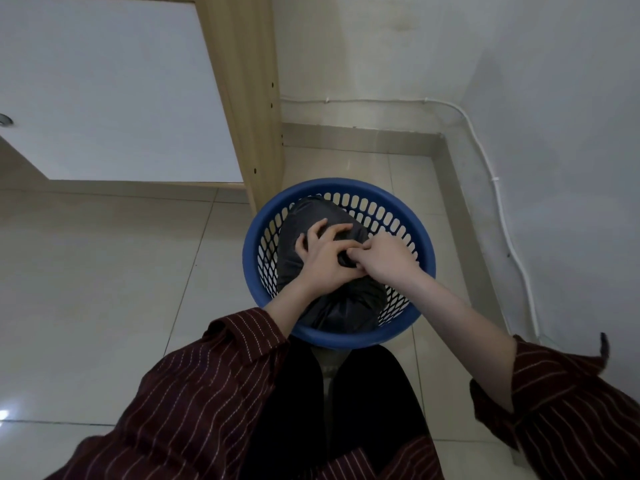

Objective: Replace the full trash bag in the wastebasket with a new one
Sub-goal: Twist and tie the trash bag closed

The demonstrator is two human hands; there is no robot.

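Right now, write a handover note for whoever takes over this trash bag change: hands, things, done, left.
Left hand: fingers curled on top of the black trash bag.
Right hand: pinching the bag's gathered neck.
Bag sits in the blue wastebasket on the floor.
Done: bag mouth gathered off the rim.
Left: finish closing it, lift it out, fit a new bag; none in view.

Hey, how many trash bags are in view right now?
1: the dark bag inside the blue wastebasket, gripped by the left hand and right hand. Another may be hidden.
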